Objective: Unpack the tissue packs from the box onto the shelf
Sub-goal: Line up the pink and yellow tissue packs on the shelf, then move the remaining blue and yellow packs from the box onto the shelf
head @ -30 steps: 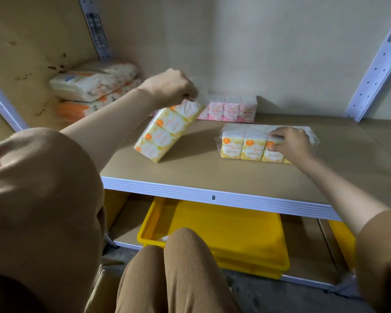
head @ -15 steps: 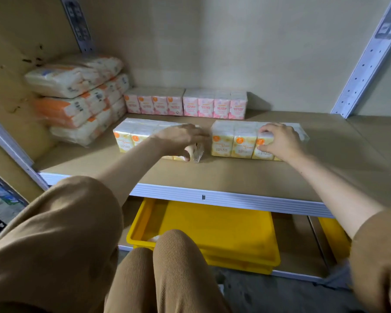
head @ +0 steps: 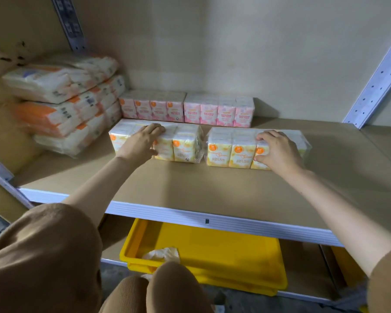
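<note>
tissue multipacks (head: pixel 185 143) (head: pixel 226 150), yellow and film-wrapped, sit side by side on the brown board shelf (head: pixel 212 184). left hand (head: pixel 142 143) clamps the left one, right hand (head: pixel 278 150) the right one. risk: uneven push skews them into the pink tissue packs (head: pixel 217 111) behind.

2 arms outstretched, left hand (head: pixel 142 141) and right hand (head: pixel 278 150) palm-down, fingers curled in grip.
</note>
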A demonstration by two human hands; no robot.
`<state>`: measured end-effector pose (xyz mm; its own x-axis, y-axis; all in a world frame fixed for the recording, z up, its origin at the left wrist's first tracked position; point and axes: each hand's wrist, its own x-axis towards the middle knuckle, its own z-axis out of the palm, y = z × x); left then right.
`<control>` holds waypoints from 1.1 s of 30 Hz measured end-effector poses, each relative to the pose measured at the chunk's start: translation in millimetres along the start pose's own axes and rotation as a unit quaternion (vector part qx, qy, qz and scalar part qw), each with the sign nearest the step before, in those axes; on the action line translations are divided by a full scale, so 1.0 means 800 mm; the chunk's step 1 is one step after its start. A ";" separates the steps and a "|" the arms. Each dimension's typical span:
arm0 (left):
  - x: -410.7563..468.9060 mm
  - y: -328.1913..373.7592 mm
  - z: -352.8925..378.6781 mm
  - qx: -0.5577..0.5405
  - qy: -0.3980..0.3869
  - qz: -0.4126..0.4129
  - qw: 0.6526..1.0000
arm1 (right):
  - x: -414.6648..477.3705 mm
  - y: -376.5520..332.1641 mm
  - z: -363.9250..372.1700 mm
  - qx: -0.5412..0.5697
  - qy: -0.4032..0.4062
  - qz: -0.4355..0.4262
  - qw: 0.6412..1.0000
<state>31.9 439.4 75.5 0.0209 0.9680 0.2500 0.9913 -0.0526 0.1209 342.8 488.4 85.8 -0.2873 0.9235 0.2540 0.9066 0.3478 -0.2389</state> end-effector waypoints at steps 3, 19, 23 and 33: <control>0.029 -0.014 0.006 0.000 0.006 -0.019 1.000 | 0.028 -0.016 0.014 -0.002 0.008 -0.002 1.000; 0.114 -0.102 0.021 0.000 0.026 -0.030 0.999 | 0.156 -0.083 0.075 -0.020 0.056 -0.017 0.998; 0.116 -0.096 0.010 0.008 -0.008 -0.025 1.000 | 0.156 -0.085 0.074 -0.027 0.056 -0.021 0.998; 0.004 -0.092 -0.037 0.008 -0.054 -0.126 0.990 | 0.120 -0.185 0.025 0.052 -0.099 -0.078 0.991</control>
<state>-44.7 438.7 96.1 -0.2151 0.9705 0.1086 0.9687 0.1979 0.1501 174.5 528.9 126.9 -0.4862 0.8669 0.1101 0.8126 0.4949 -0.3079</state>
